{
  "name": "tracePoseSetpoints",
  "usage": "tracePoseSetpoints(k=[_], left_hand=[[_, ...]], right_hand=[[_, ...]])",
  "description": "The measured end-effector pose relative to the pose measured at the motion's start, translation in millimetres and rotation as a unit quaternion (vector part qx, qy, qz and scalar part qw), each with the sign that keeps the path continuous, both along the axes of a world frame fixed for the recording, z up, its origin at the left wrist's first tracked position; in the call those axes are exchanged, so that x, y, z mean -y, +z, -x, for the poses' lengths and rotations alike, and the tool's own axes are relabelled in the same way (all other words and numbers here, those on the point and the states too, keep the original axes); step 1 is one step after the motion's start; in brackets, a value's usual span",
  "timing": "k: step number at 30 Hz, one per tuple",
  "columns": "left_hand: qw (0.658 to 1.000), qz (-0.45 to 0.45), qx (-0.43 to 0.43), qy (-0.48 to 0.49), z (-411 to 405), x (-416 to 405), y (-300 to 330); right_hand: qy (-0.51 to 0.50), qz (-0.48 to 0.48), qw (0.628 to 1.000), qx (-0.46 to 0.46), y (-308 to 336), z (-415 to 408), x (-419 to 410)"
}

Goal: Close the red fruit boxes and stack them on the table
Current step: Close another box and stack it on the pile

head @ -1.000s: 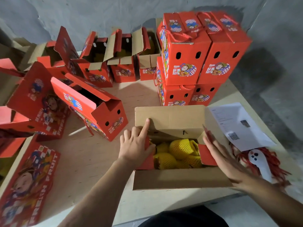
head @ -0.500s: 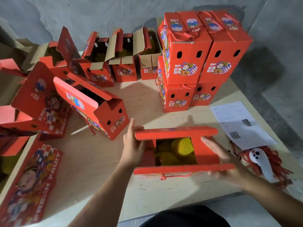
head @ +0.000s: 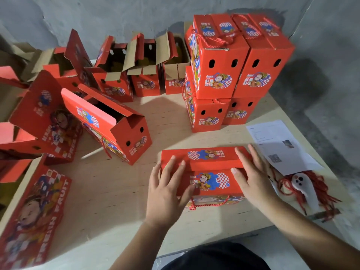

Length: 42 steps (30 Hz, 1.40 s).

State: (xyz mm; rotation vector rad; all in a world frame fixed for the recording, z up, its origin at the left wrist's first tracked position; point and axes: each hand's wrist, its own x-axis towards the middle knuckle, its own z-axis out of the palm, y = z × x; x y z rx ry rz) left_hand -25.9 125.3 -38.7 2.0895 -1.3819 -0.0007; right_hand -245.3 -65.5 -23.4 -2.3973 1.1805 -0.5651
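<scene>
**Both palms flat on the near box, flaps down**

We see the plywood table (head: 120, 191) under everything. Biggest thing on it: the stack of closed red boxes (head: 231, 65), two layers, well beyond our hands and slightly right, against the grey wall (head: 116, 14). Rope handles show on top of the upper pair.

Far beyond the left hand, a row of open boxes (head: 140, 75) with flaps up, brown insides showing. Nearer, up and left of the left hand, one open box (head: 116, 129) sits tilted, lid flap raised. Flat unfolded cartons (head: 33, 217) lie far left of the grip, one overhanging the table's near-left edge.

The box we are closing (head: 208, 172) sits directly under both hands, near the table's front edge. Both top flaps lie down, the far one overlapping the near one; its red rope handle (head: 210, 203) hangs on the near side, between the wrists.

Left hand (head: 167, 190): fingers spread and straight, pressing the left end of the box top. No curl, no pinch.
Right hand (head: 253, 178): fingers straight, slightly fanned, pressing the right end; thumb lies on the near flap.

Just right of the right hand: a printed paper sheet (head: 280, 145), then a bundle of red cords (head: 315, 190) with a white tool (head: 303, 184) lying on it. Cannot tell what the tool is.
</scene>
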Motion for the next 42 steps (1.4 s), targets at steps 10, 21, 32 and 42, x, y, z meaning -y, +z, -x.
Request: tracePoseSetpoints(k=[10, 21, 32, 42], left_hand=[[0.992, -0.078, 0.103, 0.0, -18.5, 9.3, 21.7], [0.947, -0.264, 0.178, -0.051, -53.2, 75.8, 43.3], [0.938, -0.3, 0.148, -0.087, -41.9, 63.5, 32.9], [0.996, -0.066, -0.041, 0.048, -35.2, 55.4, 46.2]], right_hand=[[0.171, -0.094, 0.954, -0.227, 46.9, -11.4, 59.7], [0.163, 0.026, 0.949, -0.268, 37.6, -25.3, 49.9], [0.148, -0.067, 0.927, -0.338, 37.0, -24.3, 34.3], [0.087, 0.095, 0.979, -0.16, 37.6, -21.1, -7.0]])
